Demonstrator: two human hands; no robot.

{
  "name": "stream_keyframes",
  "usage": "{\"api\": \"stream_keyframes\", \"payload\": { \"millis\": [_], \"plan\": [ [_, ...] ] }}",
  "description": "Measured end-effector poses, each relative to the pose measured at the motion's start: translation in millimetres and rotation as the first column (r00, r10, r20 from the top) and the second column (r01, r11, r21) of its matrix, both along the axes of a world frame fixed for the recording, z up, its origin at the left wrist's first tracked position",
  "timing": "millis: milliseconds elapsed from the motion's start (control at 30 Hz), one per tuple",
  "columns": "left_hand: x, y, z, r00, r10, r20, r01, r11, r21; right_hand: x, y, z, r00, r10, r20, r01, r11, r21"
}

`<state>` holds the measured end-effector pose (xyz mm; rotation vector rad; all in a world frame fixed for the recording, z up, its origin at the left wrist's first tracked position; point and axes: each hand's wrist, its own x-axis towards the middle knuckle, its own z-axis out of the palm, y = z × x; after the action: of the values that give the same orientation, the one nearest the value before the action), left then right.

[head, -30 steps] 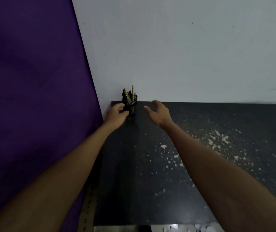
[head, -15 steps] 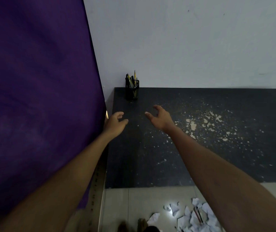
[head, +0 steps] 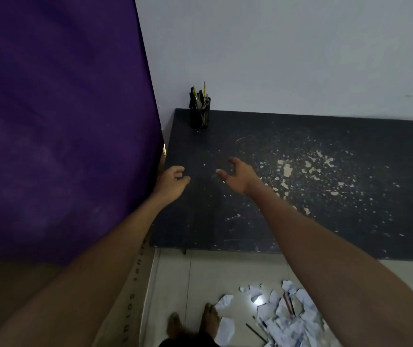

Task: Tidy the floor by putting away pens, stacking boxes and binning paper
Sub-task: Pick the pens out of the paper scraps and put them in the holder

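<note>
A black mesh pen holder (head: 199,113) with several pens and pencils stands at the back left corner of a dark table (head: 300,196), against the wall. My left hand (head: 172,182) hovers over the table's left edge, fingers loosely curled and holding nothing. My right hand (head: 238,175) is beside it over the table, fingers spread and relaxed, empty. Both hands are well in front of the holder. On the tiled floor below, torn white paper scraps (head: 283,316) lie in a heap with a few loose pens (head: 288,303) among them.
A purple curtain (head: 57,121) hangs at the left, close to the table's edge. A pale wall (head: 288,51) rises behind the table. The tabletop is speckled with chipped pale patches (head: 300,169). My bare feet (head: 192,324) stand on the floor tiles near the paper.
My left hand let go of the pen holder, which stays in the table corner. Both hands drew back toward me, and the view dropped, showing the floor with paper scraps.
</note>
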<state>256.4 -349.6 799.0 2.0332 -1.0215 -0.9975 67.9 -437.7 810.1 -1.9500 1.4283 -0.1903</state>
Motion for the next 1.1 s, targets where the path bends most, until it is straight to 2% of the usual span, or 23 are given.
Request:
{"api": "stream_keyframes", "payload": {
  "millis": [300,733,1100],
  "plan": [
    [-33,42,-10,0.999,-0.046,0.000,0.046,0.999,0.014,-44,40,-2,0.998,-0.011,-0.057,0.012,1.000,0.012],
    [-87,175,-33,0.997,-0.075,-0.018,0.076,0.995,0.057,-107,178,-22,0.997,-0.008,-0.077,0.013,0.998,0.069],
    [-159,212,-39,0.994,-0.109,-0.011,0.109,0.991,0.080,-186,229,-30,0.991,-0.084,-0.105,0.095,0.989,0.110]
  ]
}}
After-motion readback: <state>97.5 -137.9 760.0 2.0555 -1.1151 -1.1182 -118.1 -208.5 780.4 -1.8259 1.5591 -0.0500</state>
